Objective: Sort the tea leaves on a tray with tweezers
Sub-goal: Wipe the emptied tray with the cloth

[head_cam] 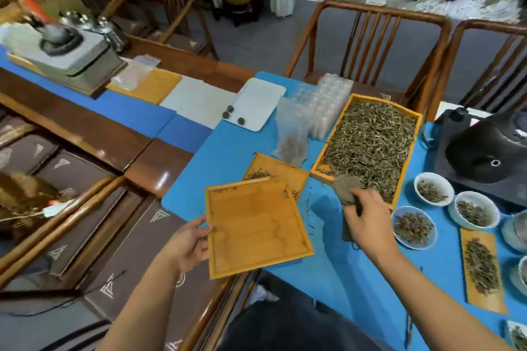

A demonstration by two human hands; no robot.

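Bamboo tray [256, 225], almost bare, is tilting in the left hand [189, 242], fingers gripping its edge; the right hand [368, 218] is pinching a brown cloth [346, 188].

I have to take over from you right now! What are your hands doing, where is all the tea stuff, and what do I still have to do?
Left hand: grips the left edge of the near-empty bamboo tray.
Right hand: holds a brownish cloth and a thin dark tool, perhaps the tweezers; too blurred to tell.
Big tray of tea leaves: still full, behind the right hand.
Smaller tray: few leaves, partly under the held tray.
Bowls on the right hold some leaves.
Left: most of the sorting.
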